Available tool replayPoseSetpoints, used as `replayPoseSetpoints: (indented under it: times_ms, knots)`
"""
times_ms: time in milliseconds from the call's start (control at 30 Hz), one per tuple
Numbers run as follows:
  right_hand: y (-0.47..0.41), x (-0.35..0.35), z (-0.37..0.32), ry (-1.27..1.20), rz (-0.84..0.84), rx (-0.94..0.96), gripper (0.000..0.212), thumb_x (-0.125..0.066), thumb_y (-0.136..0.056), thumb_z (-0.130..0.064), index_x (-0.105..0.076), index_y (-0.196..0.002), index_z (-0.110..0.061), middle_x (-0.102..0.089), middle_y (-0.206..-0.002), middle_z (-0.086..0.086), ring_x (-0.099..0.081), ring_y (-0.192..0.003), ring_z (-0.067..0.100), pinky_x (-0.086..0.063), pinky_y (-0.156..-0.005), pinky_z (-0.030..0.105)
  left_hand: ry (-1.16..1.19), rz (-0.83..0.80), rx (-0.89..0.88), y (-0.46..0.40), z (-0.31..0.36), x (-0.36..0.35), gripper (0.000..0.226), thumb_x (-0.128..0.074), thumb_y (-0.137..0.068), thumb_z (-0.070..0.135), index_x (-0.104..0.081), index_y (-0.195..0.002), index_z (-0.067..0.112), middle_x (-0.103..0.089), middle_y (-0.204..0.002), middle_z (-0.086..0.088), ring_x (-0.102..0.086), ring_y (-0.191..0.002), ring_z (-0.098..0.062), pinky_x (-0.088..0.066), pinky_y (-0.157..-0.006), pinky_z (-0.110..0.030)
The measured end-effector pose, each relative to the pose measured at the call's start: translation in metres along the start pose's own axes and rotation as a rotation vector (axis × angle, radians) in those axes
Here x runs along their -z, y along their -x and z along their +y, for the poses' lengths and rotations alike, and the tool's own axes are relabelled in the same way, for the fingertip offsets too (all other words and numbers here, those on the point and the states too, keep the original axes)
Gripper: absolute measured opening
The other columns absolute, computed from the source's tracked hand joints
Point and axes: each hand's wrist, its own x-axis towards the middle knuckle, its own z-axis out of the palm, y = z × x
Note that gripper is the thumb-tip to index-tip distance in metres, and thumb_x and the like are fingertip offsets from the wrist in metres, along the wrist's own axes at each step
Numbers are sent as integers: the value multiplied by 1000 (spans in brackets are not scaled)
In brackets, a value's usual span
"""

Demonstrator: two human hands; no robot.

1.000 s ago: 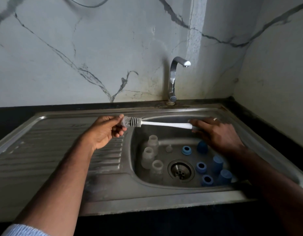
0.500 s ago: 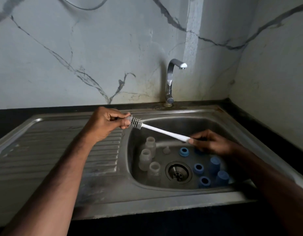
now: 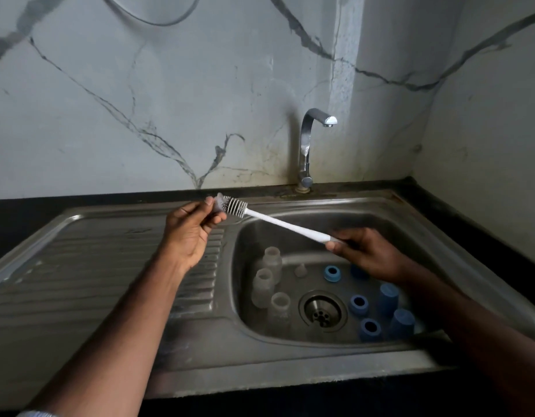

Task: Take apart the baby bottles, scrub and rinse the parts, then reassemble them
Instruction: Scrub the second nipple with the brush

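Note:
My left hand (image 3: 190, 233) pinches a small translucent nipple (image 3: 217, 204) over the sink's left rim. The bristle head of a white bottle brush (image 3: 236, 206) is pressed into it. My right hand (image 3: 369, 253) grips the brush handle (image 3: 293, 226) lower down, over the basin, so the brush slopes down to the right. Three clear bottle bodies (image 3: 262, 286) stand upright at the basin's left. Another nipple (image 3: 300, 270) sits near them. Blue rings (image 3: 359, 304) and blue caps (image 3: 388, 297) lie at the basin's right, one partly hidden behind my right hand.
The steel sink (image 3: 410, 224) has a ribbed drainboard (image 3: 88, 266) on the left and a drain (image 3: 322, 313) in the basin's middle. A chrome tap (image 3: 308, 145) stands behind, with no water running. Marble walls close the back and right.
My right hand has dropped toward the basin, tilting the brush from level to sloping. My left hand stays at the brush head, its fingers shifting on the nipple.

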Motion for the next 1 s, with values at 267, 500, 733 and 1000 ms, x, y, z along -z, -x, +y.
replayPoseSetpoints:
  times_ms: [267, 500, 733, 1000]
  knots:
    - [7, 5, -4, -462, -436, -279, 49, -42, -98, -56, -70, -120, -23, -42, -63, -4, -28, -45, 10, -24, -39, 21, -310, -67, -353, -5, -3, 2, 15, -74, -82, 10, -75, -96, 6, -76, -76, 0, -69, -61, -15, -57, -67, -25]
    - [2, -15, -9, 268, 40, -62, 20, -56, -97, -51, -57, -112, -38, -60, -86, -15, -60, -73, 0, -46, -64, 20, -607, 29, -450, -7, -13, 13, 40, -70, -83, -10, -67, -119, 8, -75, -98, -2, -72, -89, -16, -59, -88, -44]
    - [4, 3, 3, 25, 122, -51, 17, -60, -96, -42, -63, -111, -33, -68, -94, -6, -66, -82, 2, -57, -75, 29, -228, 137, -73, -2, -11, 3, 25, -49, -103, 10, -63, -124, 15, -61, -87, -2, -60, -72, -9, -61, -68, -32]
    - [0, -2, 7, 89, 55, -47, 11, -61, -96, -45, -64, -99, -35, -67, -83, -5, -65, -74, 4, -51, -67, 24, -117, 48, 137, 2, -10, -8, 23, -56, -92, -1, -55, -81, 19, -68, -71, -2, -63, -65, -11, -41, -53, -25]
